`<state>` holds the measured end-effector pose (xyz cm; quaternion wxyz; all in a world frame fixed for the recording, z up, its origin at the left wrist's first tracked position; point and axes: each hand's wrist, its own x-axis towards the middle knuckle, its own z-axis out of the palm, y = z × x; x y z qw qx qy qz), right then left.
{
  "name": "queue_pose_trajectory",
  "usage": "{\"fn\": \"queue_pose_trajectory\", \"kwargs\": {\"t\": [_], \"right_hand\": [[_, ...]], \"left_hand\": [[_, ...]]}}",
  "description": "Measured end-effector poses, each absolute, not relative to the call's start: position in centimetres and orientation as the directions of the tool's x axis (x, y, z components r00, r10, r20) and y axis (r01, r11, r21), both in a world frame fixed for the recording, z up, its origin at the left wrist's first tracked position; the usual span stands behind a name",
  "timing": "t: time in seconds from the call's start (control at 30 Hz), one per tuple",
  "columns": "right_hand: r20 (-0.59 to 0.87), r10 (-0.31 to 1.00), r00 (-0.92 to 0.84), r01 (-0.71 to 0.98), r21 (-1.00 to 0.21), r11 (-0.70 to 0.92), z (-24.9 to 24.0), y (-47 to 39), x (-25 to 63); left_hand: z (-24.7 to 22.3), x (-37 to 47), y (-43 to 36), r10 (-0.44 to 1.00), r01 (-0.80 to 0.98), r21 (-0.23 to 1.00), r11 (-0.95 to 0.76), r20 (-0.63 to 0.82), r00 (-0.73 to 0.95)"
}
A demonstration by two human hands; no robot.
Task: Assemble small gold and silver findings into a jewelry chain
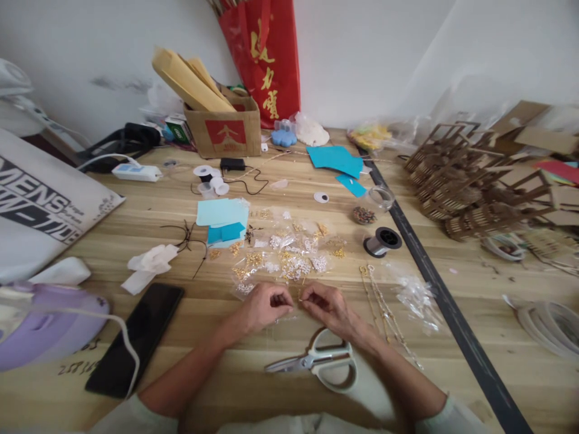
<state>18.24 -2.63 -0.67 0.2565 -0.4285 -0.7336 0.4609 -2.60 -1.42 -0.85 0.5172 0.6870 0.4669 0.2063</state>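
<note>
Both left hand (pixel 270 303) and right hand (pixel 329 306) have thumb and fingertips together, any clamped bit too tiny for me to tell; just ahead on the surface (pixel 244 386) lie trinket packets (pixel 295 266) I judge light, limp, slippery, best taken by an edge.

noted left hand (pixel 270 303) and right hand (pixel 328 306) close together over counter (pixel 244 377), near bagged trinkets (pixel 294 264); found scissors (pixel 311 361) lying nearer the body, black phone (pixel 134 339) farther left.
</note>
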Motion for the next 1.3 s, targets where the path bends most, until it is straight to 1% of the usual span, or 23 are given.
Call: {"fn": "queue_pose_trajectory", "kwargs": {"t": [0.1,0.17,0.27,0.33,0.4,0.53,0.67,0.9,1.0,1.3], "right_hand": [[0.054,0.825,-0.563,0.473,-0.798,0.375,-0.3,-2.6,18.6],[0.063,0.787,-0.614,0.531,-0.705,0.470,0.0,-2.6,18.6],[0.029,0.746,-0.665,0.619,-0.537,0.573,0.5,-2.9,18.4],[0.012,0.731,-0.682,0.650,-0.447,0.614,0.8,-3.1,18.2],[0.004,0.718,-0.697,0.655,-0.406,0.637,1.1,-3.4,18.0],[0.013,0.689,-0.724,0.636,-0.373,0.676,1.0,-4.1,17.2],[-0.013,0.655,-0.755,0.631,-0.286,0.721,0.5,-4.4,16.7],[-0.079,0.623,-0.779,0.626,-0.159,0.763,0.6,-4.3,16.9],[-0.090,0.616,-0.783,0.622,-0.136,0.771,0.8,-4.3,16.9],[-0.075,0.632,-0.772,0.636,-0.097,0.766,0.5,-4.0,17.2]], "left_hand": [[0.2,-3.0,-1.4,0.824,0.618,0.768,-0.168,-0.235,0.515],[1.0,-3.2,-1.5,0.798,0.703,0.656,-0.274,-0.253,0.547],[1.5,-3.5,-1.7,0.770,0.773,0.504,-0.386,-0.285,0.570],[1.2,-3.8,-1.9,0.748,0.780,0.450,-0.435,-0.302,0.591],[0.7,-4.2,-2.2,0.727,0.766,0.432,-0.475,-0.297,0.619],[-0.3,-4.6,-2.6,0.726,0.756,0.410,-0.510,-0.267,0.634],[-0.5,-4.7,-2.6,0.705,0.732,0.412,-0.542,-0.250,0.663],[0.3,-4.8,-2.4,0.701,0.731,0.437,-0.524,-0.265,0.662],[0.8,-5.0,-2.1,0.701,0.730,0.447,-0.517,-0.269,0.660],[1.7,-5.6,-1.1,0.710,0.757,0.413,-0.507,-0.298,0.638]]}}
